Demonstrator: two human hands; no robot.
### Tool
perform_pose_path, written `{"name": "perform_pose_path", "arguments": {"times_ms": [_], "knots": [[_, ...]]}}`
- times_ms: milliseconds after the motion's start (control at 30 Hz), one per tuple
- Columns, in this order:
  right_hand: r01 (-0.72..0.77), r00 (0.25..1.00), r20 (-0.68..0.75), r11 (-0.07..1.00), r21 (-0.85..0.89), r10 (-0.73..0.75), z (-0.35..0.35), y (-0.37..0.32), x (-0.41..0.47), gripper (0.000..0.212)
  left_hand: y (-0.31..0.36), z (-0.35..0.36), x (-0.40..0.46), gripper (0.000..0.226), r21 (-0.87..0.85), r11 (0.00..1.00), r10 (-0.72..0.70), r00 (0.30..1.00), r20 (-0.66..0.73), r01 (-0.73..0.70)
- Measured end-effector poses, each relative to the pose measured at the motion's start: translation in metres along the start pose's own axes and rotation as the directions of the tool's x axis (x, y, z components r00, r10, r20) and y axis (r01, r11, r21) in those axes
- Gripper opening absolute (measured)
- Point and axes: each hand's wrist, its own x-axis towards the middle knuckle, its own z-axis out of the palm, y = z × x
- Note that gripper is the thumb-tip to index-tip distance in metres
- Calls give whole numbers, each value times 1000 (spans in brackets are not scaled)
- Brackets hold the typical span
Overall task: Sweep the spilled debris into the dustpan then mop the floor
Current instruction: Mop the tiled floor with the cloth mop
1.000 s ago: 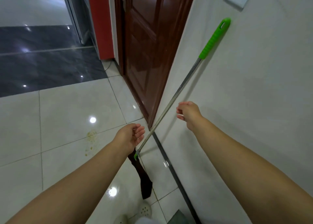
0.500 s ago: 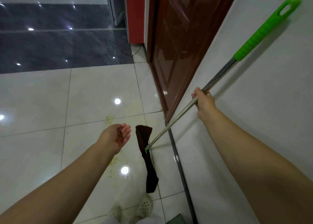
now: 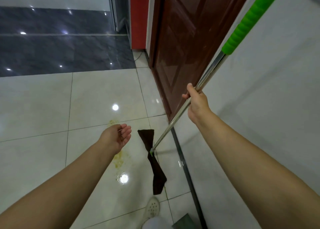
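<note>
While the right hand [image 3: 196,104] is closed around the metal shaft [image 3: 181,113] of the mop [image 3: 155,161], the left hand [image 3: 117,137] is held out over the floor [image 3: 43,107] with nothing in it. The fingers [image 3: 187,96] of the right hand are wrapped about the shaft near its middle, and the thumb is seen on the upper side. The green grip [image 3: 245,23] is found well above these fingers, towards the top right, close to the white wall [image 3: 277,90]. Below the fingers the shaft goes down and to the left, and it is joined to the mop head by a small green piece. The head is covered with a dark brown cloth, it lies flat on the floor, and it is placed near the dark strip [image 3: 186,168] at the foot of the wall.

The fingers [image 3: 125,132] of the left hand are released and a little curled, with the palm turned to the right. Yellowish stains [image 3: 118,159] are seen on the white tiles just under this hand, between it and the mop head. A second, fainter stain is seen just beyond the fingertips. A brown door [image 3: 181,38] stands beyond the right hand. A white shoe [image 3: 152,207] is seen at the lower edge, near the end of the cloth.
</note>
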Motion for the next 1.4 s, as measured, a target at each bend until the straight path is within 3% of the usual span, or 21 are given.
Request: {"name": "perform_pose_path", "arguments": {"times_ms": [300, 433, 733, 933, 1100, 1267, 1333, 1400], "knots": [[201, 973, 107, 978, 51, -205, 77, 18, -136, 22, 5, -134, -45, 23, 0, 1000, -10, 998, 57, 10], [228, 954, 203, 974, -2, -223, 103, 50, -192, 23, 1, -194, -55, 23, 9, 1000, -29, 998, 58, 29], [246, 854, 520, 901, -357, -26, 110, 127, -293, 27, -27, -282, -66, 25, -45, 991, -124, 992, 9, 124], [168, 859, 488, 819, -548, 151, 85, 172, -323, 24, -36, -314, -72, 27, -82, 990, -115, 993, -33, 112], [242, 843, 501, 692, -680, 198, 50, 192, -344, 14, -60, -321, -93, 26, -40, 994, -99, 995, -26, 98], [282, 836, 476, 529, -800, 273, 17, 202, -387, 43, -110, -308, -129, 14, 95, 989, -123, 991, 57, 118], [212, 841, 448, 576, -789, 303, -3, 211, -413, 51, -140, -304, -146, 15, 158, 980, -136, 987, 86, 122], [110, 823, 465, 711, -694, 327, -26, 220, -442, 43, -172, -302, -166, 16, 219, 968, -151, 982, 110, 124]]}}
